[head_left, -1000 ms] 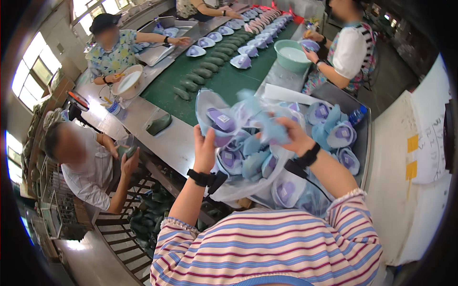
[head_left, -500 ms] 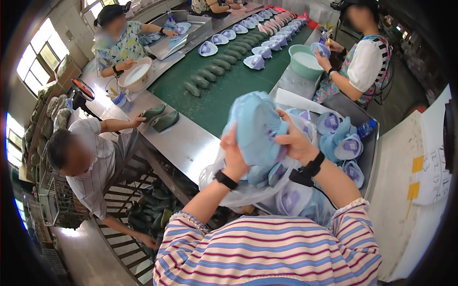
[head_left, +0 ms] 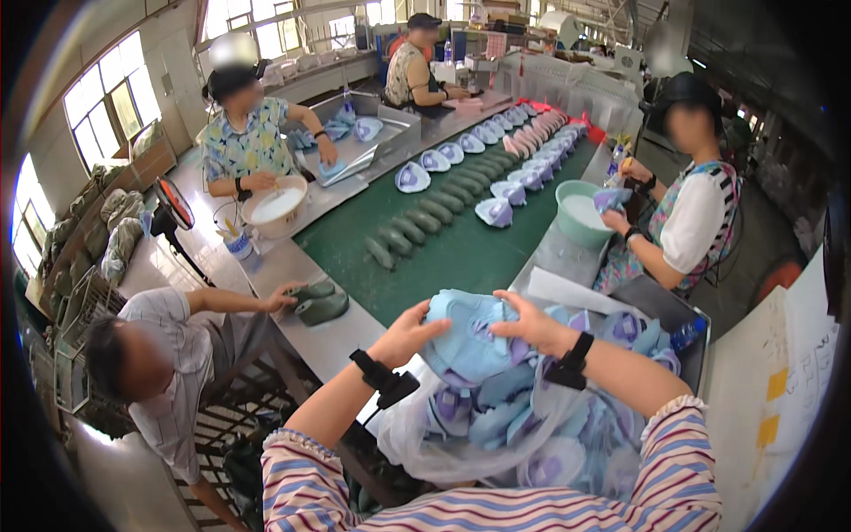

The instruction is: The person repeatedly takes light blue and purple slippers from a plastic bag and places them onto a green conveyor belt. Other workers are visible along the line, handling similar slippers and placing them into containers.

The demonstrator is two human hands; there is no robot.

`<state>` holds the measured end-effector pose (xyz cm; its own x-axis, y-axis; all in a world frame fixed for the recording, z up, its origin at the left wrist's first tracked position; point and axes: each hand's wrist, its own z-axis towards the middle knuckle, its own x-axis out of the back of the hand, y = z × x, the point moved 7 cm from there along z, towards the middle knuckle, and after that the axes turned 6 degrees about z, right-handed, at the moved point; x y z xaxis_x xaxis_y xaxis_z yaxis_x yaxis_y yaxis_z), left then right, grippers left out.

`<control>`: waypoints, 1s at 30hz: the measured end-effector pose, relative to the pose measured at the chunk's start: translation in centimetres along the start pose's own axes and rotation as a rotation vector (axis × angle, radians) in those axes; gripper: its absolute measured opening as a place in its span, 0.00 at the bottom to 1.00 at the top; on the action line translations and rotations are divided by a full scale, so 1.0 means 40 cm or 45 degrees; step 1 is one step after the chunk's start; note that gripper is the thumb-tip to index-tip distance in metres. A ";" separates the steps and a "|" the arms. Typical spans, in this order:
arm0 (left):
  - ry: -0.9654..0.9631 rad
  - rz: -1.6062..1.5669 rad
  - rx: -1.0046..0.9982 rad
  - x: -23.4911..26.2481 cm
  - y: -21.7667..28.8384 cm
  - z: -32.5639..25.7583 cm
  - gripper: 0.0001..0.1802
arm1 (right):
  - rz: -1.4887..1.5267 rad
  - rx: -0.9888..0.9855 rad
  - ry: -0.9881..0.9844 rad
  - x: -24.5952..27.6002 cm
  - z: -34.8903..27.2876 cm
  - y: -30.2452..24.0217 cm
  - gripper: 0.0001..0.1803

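Between my two hands is a light blue moulded shoe piece (head_left: pixel 465 330) with purple showing at its right side; whether it is one piece or several stacked cannot be told. My left hand (head_left: pixel 408 334) grips its left edge, and my right hand (head_left: pixel 535 328) grips the right edge, thumb over the top. Directly beneath lies a clear plastic bag (head_left: pixel 403 448) with its mouth spread, full of similar blue and purple shoe pieces (head_left: pixel 496 421). More of these pieces (head_left: pixel 625 330) lie to the right of the bag.
Ahead, a green conveyor belt (head_left: pixel 341 266) carries rows of dark green shoe pieces (head_left: pixel 408 229), blue-purple ones and pink ones. Two co-workers sit beside basins (head_left: pixel 581 222) on either side. At left, another person (head_left: pixel 168 381) touches dark green shoes (head_left: pixel 321 303). A white board stands at right.
The blue shoe piece has come down toward the bag and tilted over, with both hands still on it. My view has lifted, showing more of the room. The seated person at left leans lower.
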<state>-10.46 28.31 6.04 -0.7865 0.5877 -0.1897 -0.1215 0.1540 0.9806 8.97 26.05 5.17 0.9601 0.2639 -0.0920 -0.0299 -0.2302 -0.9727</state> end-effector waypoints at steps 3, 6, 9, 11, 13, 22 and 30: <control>0.183 0.158 0.119 0.110 -0.069 0.027 0.27 | -0.368 -0.018 0.047 -0.013 0.050 0.005 0.45; 0.677 0.353 0.089 0.296 -0.054 0.052 0.20 | -1.339 0.576 -0.058 0.015 0.066 0.020 0.45; 0.931 -0.029 0.097 0.578 -0.141 0.074 0.18 | -1.975 -0.084 -0.747 0.037 -0.043 0.214 0.36; 0.972 0.039 0.108 0.710 -0.215 0.100 0.17 | -2.304 0.007 -0.978 0.008 -0.142 0.268 0.33; 1.121 0.464 0.117 0.839 -0.229 0.129 0.20 | -2.183 0.239 -0.717 -0.013 -0.188 0.273 0.31; 1.460 0.632 -0.187 1.016 0.011 0.265 0.33 | -1.755 0.647 -0.424 -0.048 -0.247 0.149 0.17; -0.376 0.876 -0.381 -0.121 -0.071 0.142 0.14 | -1.835 0.685 -0.375 -0.048 -0.227 0.176 0.19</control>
<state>-2.86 29.53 3.90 -0.5566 0.6655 0.4973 0.1419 -0.5137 0.8462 9.46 15.42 0.45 0.1819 0.1403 0.9733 0.6773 0.6997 -0.2274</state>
